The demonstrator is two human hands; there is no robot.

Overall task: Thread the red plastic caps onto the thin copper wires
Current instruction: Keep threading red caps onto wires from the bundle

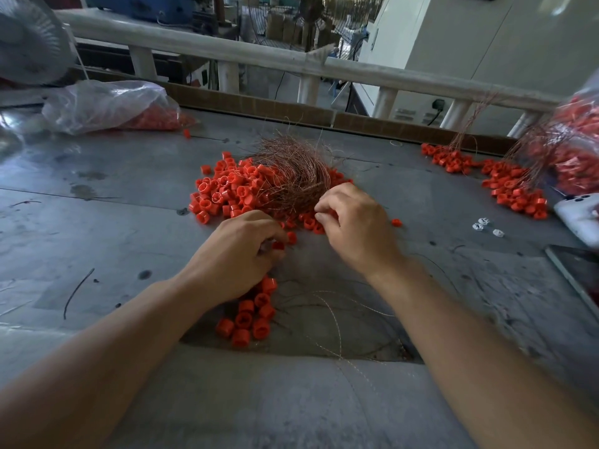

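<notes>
**My hands working at a heap of red caps and copper wire**

I look down at a grey table (pixel 97 222). My left hand (pixel 240 254) is curled, and its fingertips pinch one red cap (pixel 278 245). A cluster of caps (pixel 252 315) lies under that wrist, with thin loose wires (pixel 334 319) curving across the table just beside it.

My right hand (pixel 353 228) sits a little farther out. Its fingers are bent and the tips are drawn together at the near edge of the main pile of caps (pixel 227 189). I cannot tell whether they grip a wire or a cap.

A tangled bundle of copper wires (pixel 291 170) rests on top of that pile, just beyond my right fingertips.

At far left is a clear plastic bag (pixel 110 105) with red caps inside. At right lie a second pile of caps (pixel 512 186), with wires rising from it, another bag (pixel 577 147), a white phone (pixel 577 218) and a few small white pieces (pixel 483 223). A pale railing (pixel 291 63) runs behind the table.
</notes>
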